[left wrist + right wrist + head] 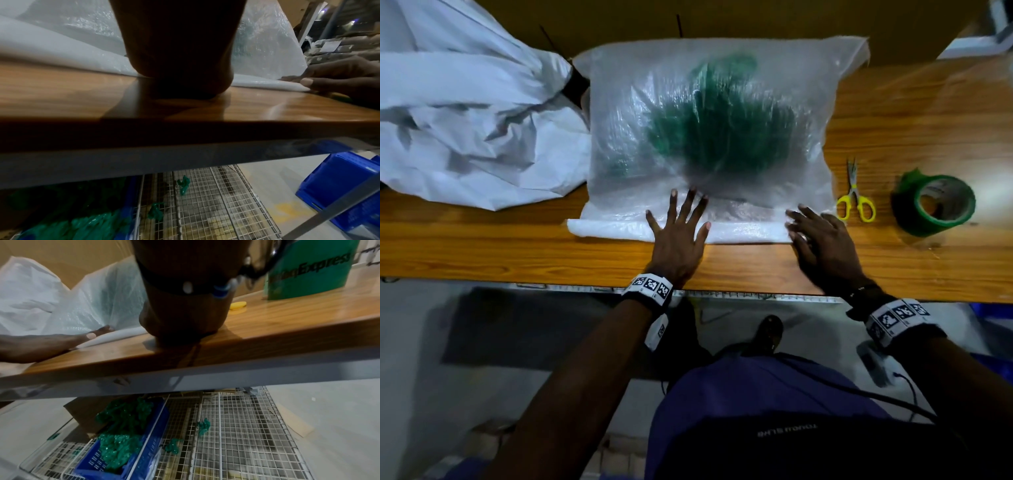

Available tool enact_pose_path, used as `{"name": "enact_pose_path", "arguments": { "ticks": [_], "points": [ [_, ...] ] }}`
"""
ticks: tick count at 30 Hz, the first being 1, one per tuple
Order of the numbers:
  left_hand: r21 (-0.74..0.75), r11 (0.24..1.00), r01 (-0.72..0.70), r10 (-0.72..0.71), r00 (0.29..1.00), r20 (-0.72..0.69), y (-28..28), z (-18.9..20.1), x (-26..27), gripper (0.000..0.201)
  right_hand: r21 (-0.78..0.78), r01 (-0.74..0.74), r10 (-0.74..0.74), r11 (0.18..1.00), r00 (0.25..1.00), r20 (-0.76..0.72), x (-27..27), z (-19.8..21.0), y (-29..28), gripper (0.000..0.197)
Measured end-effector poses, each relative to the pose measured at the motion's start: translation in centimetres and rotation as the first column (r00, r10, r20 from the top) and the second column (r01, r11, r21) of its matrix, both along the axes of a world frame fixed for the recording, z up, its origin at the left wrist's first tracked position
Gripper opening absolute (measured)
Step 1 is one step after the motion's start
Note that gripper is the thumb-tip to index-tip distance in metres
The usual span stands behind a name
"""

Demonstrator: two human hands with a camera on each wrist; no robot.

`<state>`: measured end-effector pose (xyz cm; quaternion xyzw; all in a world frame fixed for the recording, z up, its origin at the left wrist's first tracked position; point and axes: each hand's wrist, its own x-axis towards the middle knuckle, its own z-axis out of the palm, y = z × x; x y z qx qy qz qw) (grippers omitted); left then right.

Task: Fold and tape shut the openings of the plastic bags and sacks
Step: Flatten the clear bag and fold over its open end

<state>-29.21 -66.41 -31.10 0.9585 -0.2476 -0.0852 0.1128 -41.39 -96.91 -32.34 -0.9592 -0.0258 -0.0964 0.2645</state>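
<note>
Wooden bench [482, 246]: clear bag [709, 137] centred, folded mouth [739, 230] at 6 o'clock. Left hand [677, 236] flat, fingers spread; right hand [820, 236] flat on fold's end. Risk: reaching for green tape [933, 204] at 3 o'clock frees the fold; it springs open.

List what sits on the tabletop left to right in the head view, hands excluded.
white sack → clear plastic bag with green contents, its near edge folded over → yellow-handled scissors → green tape roll.
</note>
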Motion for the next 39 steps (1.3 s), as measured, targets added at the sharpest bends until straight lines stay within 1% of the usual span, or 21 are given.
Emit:
{"name": "enact_pose_path", "arguments": {
  "ticks": [3,4,6,7,9,11,13,16,17,19,21,22,24,26,29,31,32,34,37,38,39],
  "points": [
    [-0.015,0.999,0.035,-0.036,0.999,-0.032,0.2,0.2,0.3,0.057,-0.059,0.009,-0.01,0.998,1.0,-0.017,-0.1,0.5,0.2,0.028],
    [-0.052,0.997,0.049,-0.052,0.997,-0.05,0.6,0.2,0.4,0.056,-0.091,0.009,-0.011,0.996,1.0,-0.022,-0.2,0.5,0.5,0.03],
    [-0.177,0.981,0.079,-0.094,0.993,-0.075,2.0,0.5,0.7,0.051,-0.124,0.022,-0.025,0.992,0.999,-0.024,-0.4,0.4,1.4,0.039],
    [-0.233,0.966,0.11,-0.126,0.99,-0.056,2.9,0.7,0.9,0.052,-0.119,0.035,-0.039,0.992,0.999,-0.027,-0.5,0.2,2.0,0.042],
    [-0.27,0.935,0.229,-0.215,0.973,0.08,5.3,0.9,1.3,0.057,-0.103,0.083,-0.089,0.991,0.995,-0.053,-0.4,0.0,3.2,0.046],
    [-0.273,0.916,0.293,-0.239,0.947,0.214,8.3,0.6,2.0,0.048,-0.116,0.149,-0.159,0.982,0.984,-0.082,-0.3,0.1,4.2,0.042],
    [-0.315,0.905,0.285,-0.211,0.945,0.25,11.4,0.2,3.0,0.041,-0.111,0.166,-0.175,0.98,0.982,-0.073,-0.2,0.4,5.4,0.042],
    [-0.395,0.876,0.279,-0.191,0.95,0.247,14.0,0.1,4.2,0.036,-0.116,0.102,-0.11,0.988,0.992,-0.063,-0.1,0.5,6.9,0.046],
    [-0.427,0.863,0.27,-0.186,0.956,0.229,14.1,0.2,4.5,0.035,-0.107,0.096,-0.104,0.99,0.991,-0.079,0.0,0.4,7.2,0.049],
    [-0.489,0.843,0.226,-0.158,0.972,0.175,14.0,0.5,4.9,0.037,-0.027,0.139,-0.141,0.99,0.984,-0.105,0.1,0.6,7.4,0.051],
    [-0.542,0.824,0.163,-0.128,0.987,0.102,14.0,0.4,5.0,0.039,0.034,0.187,-0.182,0.982,0.977,-0.113,0.2,1.0,7.6,0.061],
    [-0.559,0.819,0.131,-0.113,0.991,0.066,14.1,0.3,5.1,0.039,0.027,0.201,-0.197,0.979,0.974,-0.108,0.1,1.0,7.8,0.066],
    [-0.568,0.819,0.078,-0.079,0.997,0.022,14.0,0.1,5.1,0.036,-0.002,0.207,-0.207,0.978,0.975,-0.086,0.0,0.8,7.9,0.066],
    [-0.571,0.817,0.082,-0.077,0.996,0.032,13.8,-0.3,5.3,0.036,-0.025,0.198,-0.199,0.98,0.977,-0.075,0.1,0.3,7.6,0.065],
    [-0.519,0.829,0.208,-0.16,0.978,0.136,13.2,-0.4,5.9,0.044,-0.118,0.166,-0.173,0.979,0.983,-0.057,0.1,-0.3,7.6,0.048],
    [-0.44,0.844,0.307,-0.241,0.95,0.2,12.5,0.4,5.9,0.056,-0.218,0.128,-0.138,0.968,0.99,-0.029,0.3,-0.1,7.7,0.04],
    [-0.379,0.864,0.333,-0.263,0.938,0.225,12.0,0.9,5.8,0.062,-0.263,0.112,-0.12,0.958,0.993,-0.015,0.5,0.3,7.7,0.036],
    [-0.247,0.915,0.319,-0.254,0.932,0.26,10.9,1.6,5.5,0.07,-0.329,0.092,-0.097,0.94,0.995,-0.001,1.3,1.8,7.5,0.031],
    [-0.089,0.967,0.238,-0.208,0.942,0.264,9.3,0.6,5.8,0.064,-0.421,0.065,-0.062,0.905,0.998,0.021,3.1,3.5,7.0,0.024],
    [-0.051,0.974,0.219,-0.199,0.947,0.252,9.0,0.2,6.0,0.063,-0.436,0.069,-0.06,0.897,0.998,0.036,3.7,3.5,6.8,0.026],
    [-0.019,0.979,0.205,-0.195,0.951,0.239,8.9,-0.2,6.2,0.064,-0.433,0.076,-0.062,0.898,0.997,0.045,4.3,3.4,6.5,0.034]
  ]
}}
